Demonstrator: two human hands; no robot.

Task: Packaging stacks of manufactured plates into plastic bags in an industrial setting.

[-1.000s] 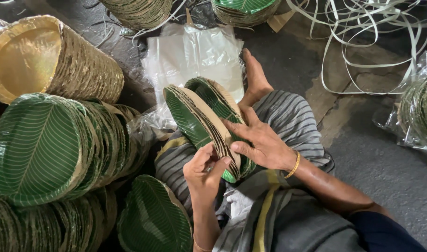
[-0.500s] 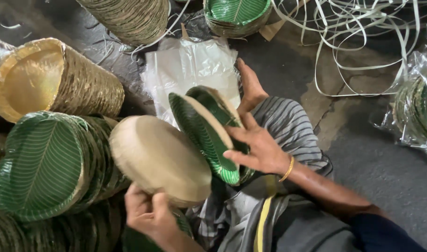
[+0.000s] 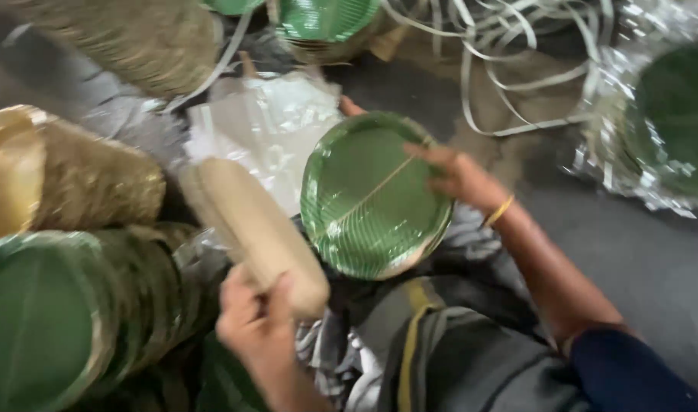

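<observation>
On the lap, over striped cloth [image 3: 471,252], the right hand [image 3: 459,179] rests on the right rim of a green plate [image 3: 372,197]. Its fingers [image 3: 433,156] lie loosely bent over the plate's upper right edge, reaching a little onto the green face; the thumb is hidden, so whether they pinch the rim I cannot tell. The plate tilts toward the camera, its ribbed leaf pattern and shiny centre line showing, the lower edge touching the cloth. A yellow bangle [image 3: 500,210] circles the right wrist.

Lower left, the left hand [image 3: 257,313] grips a tan stack [image 3: 253,233] of plates seen edge-on and from the back. Its fingers curl tight around the stack's lower end, thumb on the near side, and the stack slants up and left from the fist. The stack's lower right end lies just beside the green plate's left rim; blur hides whether they touch.

Behind both sits a clear plastic bag [image 3: 272,130] on the floor. Far left stand more stacks: green piles [image 3: 51,320] low and a golden pile [image 3: 59,179] above. White straps [image 3: 517,69] sprawl at the top right, near a wrapped bundle [image 3: 662,122] of green plates in shiny film.
</observation>
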